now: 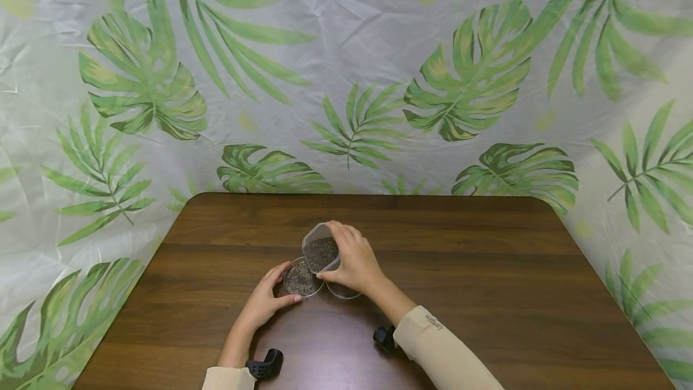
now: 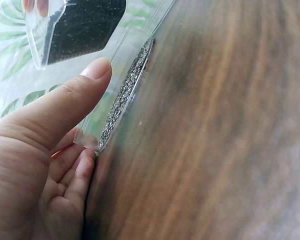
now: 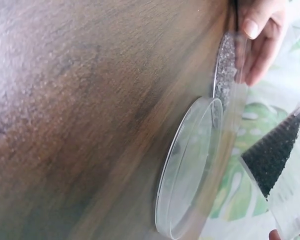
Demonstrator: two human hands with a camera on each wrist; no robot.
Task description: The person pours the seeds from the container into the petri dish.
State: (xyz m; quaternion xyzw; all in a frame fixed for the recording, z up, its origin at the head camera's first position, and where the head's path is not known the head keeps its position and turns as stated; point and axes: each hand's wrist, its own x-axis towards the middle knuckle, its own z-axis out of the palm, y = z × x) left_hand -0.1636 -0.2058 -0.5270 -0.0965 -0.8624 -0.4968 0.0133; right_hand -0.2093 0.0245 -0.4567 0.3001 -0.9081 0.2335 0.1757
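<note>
A round clear petri dish (image 1: 312, 295) lies on the table with a layer of grey-black grains (image 1: 299, 280) in it. My left hand (image 1: 261, 301) holds this dish at its left side, thumb at the near rim and fingers around the far edge. Above the dish, my right hand (image 1: 357, 260) grips a clear plastic container (image 1: 316, 233), tilted toward the dish. Dark fine grains (image 1: 322, 253) lie inside the container, well below its upper wall. A second clear round dish (image 3: 182, 185) sits beside the first, partly hidden under the right hand in the head view.
The brown wooden table (image 1: 487, 269) extends to both sides and behind the hands. A leaf-printed sheet (image 1: 368, 65) hangs behind its far edge. Black wrist devices (image 1: 265, 364) show at both forearms, near the light sleeves.
</note>
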